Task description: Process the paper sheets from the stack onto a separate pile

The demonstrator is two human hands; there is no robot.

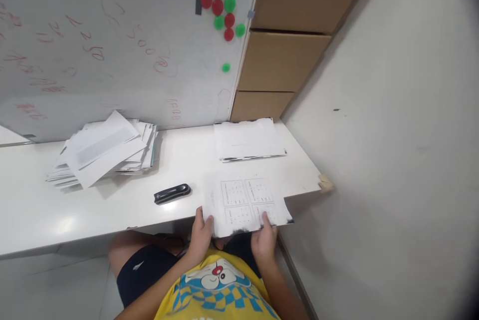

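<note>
Printed sheets of paper (235,202) with boxed tables lie over the front edge of the desk, between my two hands. My left hand (201,232) grips their left edge near the lower corner, thumb up along the side. At the lower right edge, my right hand (265,237) pinches the paper, thumb on top and fingers underneath. Dark smudges mark the near edge of the sheets. To the left of the paper a black stapler (172,193) rests on the desk, apart from my left hand.
A messy paper pile (108,148) stands on the white desk (183,150) at left, and a neater paper stack (249,140) lies at the back right. Behind is a whiteboard (149,5) with red writing and round magnets (217,6). Brown boxes (284,60) and a wall (392,135) bound the right.
</note>
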